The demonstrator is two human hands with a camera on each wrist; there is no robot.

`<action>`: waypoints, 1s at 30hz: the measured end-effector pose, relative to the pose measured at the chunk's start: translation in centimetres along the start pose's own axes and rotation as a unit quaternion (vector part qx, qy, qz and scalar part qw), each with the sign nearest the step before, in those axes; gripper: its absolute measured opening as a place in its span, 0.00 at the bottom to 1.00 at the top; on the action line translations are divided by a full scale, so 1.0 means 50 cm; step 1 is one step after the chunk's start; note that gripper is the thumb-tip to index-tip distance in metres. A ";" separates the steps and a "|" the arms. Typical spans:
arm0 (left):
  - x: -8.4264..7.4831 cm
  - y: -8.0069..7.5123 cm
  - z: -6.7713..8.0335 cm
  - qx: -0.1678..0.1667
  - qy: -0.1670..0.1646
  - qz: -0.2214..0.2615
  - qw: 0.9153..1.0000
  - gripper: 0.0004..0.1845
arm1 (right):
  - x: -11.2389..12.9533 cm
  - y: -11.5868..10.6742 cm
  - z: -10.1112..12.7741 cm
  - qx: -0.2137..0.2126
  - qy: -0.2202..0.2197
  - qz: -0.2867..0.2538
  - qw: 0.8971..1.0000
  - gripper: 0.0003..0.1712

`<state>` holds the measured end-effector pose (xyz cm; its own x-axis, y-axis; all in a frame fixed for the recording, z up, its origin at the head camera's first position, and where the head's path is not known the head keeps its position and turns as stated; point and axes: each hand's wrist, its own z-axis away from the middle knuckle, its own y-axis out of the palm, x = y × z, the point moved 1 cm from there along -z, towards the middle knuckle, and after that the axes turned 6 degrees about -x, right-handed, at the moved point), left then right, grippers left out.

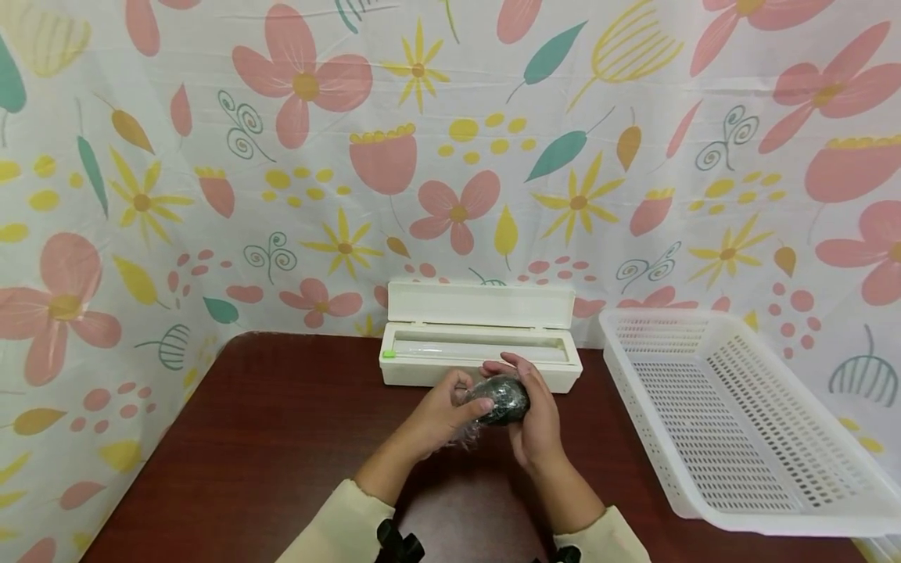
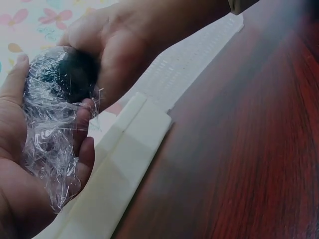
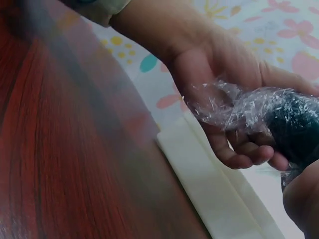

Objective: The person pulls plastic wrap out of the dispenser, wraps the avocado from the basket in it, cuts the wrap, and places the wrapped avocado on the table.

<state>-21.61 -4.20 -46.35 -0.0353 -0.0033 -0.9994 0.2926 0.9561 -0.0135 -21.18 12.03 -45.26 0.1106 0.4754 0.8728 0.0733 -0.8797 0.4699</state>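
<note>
Both hands hold a dark green, egg-shaped thing (image 1: 508, 400) wrapped in clear cling film, over the table in front of a white box. My left hand (image 1: 431, 421) grips the film-covered left end, its thumb lying across the wrap and its fingers curled under. A crumpled tail of cling film (image 2: 50, 149) trails along the left palm in the left wrist view. On the other side, my right hand (image 1: 540, 422) cups the dark end, fingers curving over the far side. Exactly what the green thing is, I cannot tell through the film.
Behind the hands sits the long white cling film box (image 1: 415, 375), lid (image 1: 482, 303) raised, a roll (image 1: 479, 349) inside. A white perforated plastic basket (image 1: 676, 469) stands at the right of the dark red wooden table (image 1: 246, 453). Flowered cloth (image 1: 457, 102) hangs behind.
</note>
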 end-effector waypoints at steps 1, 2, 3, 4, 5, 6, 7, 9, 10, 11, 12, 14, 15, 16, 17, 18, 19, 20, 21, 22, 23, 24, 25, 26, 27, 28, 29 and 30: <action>0.000 0.000 0.001 -0.001 0.002 -0.001 1.000 0.33 | 0.000 0.000 0.000 -0.002 0.014 -0.005 1.000 0.27; 0.000 0.000 0.002 -0.002 0.006 -0.002 1.000 0.33 | -0.001 0.001 0.001 -0.002 0.029 -0.011 1.000 0.26; 0.000 0.000 0.002 -0.004 0.008 -0.003 1.000 0.32 | -0.002 0.001 0.001 -0.005 0.044 -0.019 0.999 0.26; 0.001 0.000 0.002 -0.005 0.009 -0.002 1.000 0.32 | -0.003 0.002 0.001 -0.009 0.056 -0.029 0.998 0.25; 0.001 0.001 0.002 -0.005 0.011 -0.001 1.000 0.31 | -0.003 0.002 0.001 -0.014 0.066 -0.037 0.997 0.24; 0.002 0.002 0.001 -0.005 0.011 0.002 1.000 0.31 | -0.004 0.003 0.001 -0.019 0.073 -0.045 0.996 0.23; 0.002 0.003 0.001 -0.005 0.011 0.005 1.000 0.30 | -0.004 0.003 0.001 -0.024 0.078 -0.051 0.995 0.22; 0.002 0.006 0.001 -0.005 0.009 0.016 1.000 0.29 | -0.004 0.004 0.001 -0.033 0.081 -0.061 0.994 0.20; 0.002 0.007 0.001 -0.002 0.005 0.026 1.000 0.29 | -0.003 0.005 0.001 -0.036 0.080 -0.064 0.994 0.19; 0.001 0.008 0.001 0.000 0.003 0.032 0.999 0.29 | -0.003 0.005 0.002 -0.037 0.079 -0.065 0.994 0.18; 0.001 0.010 0.001 0.001 0.000 0.033 0.999 0.30 | -0.003 0.005 0.002 -0.038 0.077 -0.067 0.994 0.18; 0.002 0.011 0.002 0.000 -0.004 0.014 1.000 0.31 | -0.001 0.004 0.003 -0.040 0.072 -0.070 0.994 0.18; 0.003 0.011 0.002 0.002 -0.006 0.004 1.000 0.32 | 0.000 0.004 0.003 -0.040 0.070 -0.070 0.994 0.18; 0.004 0.011 0.002 0.002 -0.009 -0.011 1.000 0.34 | 0.001 0.003 0.003 -0.039 0.067 -0.069 0.995 0.18; 0.005 0.011 0.002 0.005 -0.012 -0.024 1.000 0.35 | 0.002 0.003 0.004 -0.039 0.067 -0.068 0.995 0.18; 0.006 0.010 0.003 0.007 -0.017 -0.037 0.999 0.37 | 0.002 0.003 0.004 -0.039 0.066 -0.068 0.995 0.18; 0.007 0.010 0.003 0.011 -0.021 -0.047 0.999 0.38 | 0.003 0.002 0.005 -0.039 0.066 -0.068 0.995 0.18; 0.007 0.009 0.004 0.017 -0.025 -0.051 0.998 0.39 | 0.003 0.002 0.005 -0.037 0.066 -0.066 0.995 0.18; 0.008 0.009 0.004 0.022 -0.029 -0.049 0.998 0.40 | 0.003 0.003 0.006 -0.036 0.067 -0.064 0.995 0.18; 0.009 0.009 0.004 0.025 -0.035 -0.047 0.998 0.40 | 0.004 0.003 0.007 -0.034 0.068 -0.063 0.995 0.18; 0.009 0.008 0.003 0.028 -0.039 -0.044 0.998 0.41 | 0.004 0.003 0.007 -0.033 0.068 -0.063 0.995 0.17; 0.010 0.008 0.003 0.027 -0.041 -0.043 0.998 0.41 | 0.004 0.004 0.007 -0.032 0.067 -0.063 0.995 0.17; 0.010 0.008 0.002 0.028 -0.043 -0.039 0.998 0.42 | 0.004 0.004 0.006 -0.032 0.065 -0.063 0.995 0.17; 0.010 0.008 0.002 0.027 -0.044 -0.036 0.998 0.42 | 0.004 0.004 0.006 -0.032 0.064 -0.062 0.996 0.17; 0.011 0.007 0.001 0.026 -0.047 -0.031 0.998 0.42 | 0.003 0.004 0.006 -0.033 0.063 -0.062 0.996 0.17; 0.011 0.007 0.001 0.025 -0.047 -0.028 0.998 0.41 | 0.003 0.004 0.005 -0.034 0.061 -0.061 0.996 0.17; 0.011 0.007 0.000 0.022 -0.046 -0.026 0.998 0.41 | 0.003 0.004 0.004 -0.036 0.060 -0.059 0.996 0.17; 0.011 0.007 0.000 0.020 -0.044 -0.024 0.999 0.40 | 0.003 0.004 0.004 -0.039 0.060 -0.057 0.996 0.17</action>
<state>-21.53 -3.89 -46.88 0.0328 -0.0760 -0.9966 0.3301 0.9420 -0.0610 -20.95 11.94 -45.09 -0.0127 0.5708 0.8210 0.0009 -0.8210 0.5709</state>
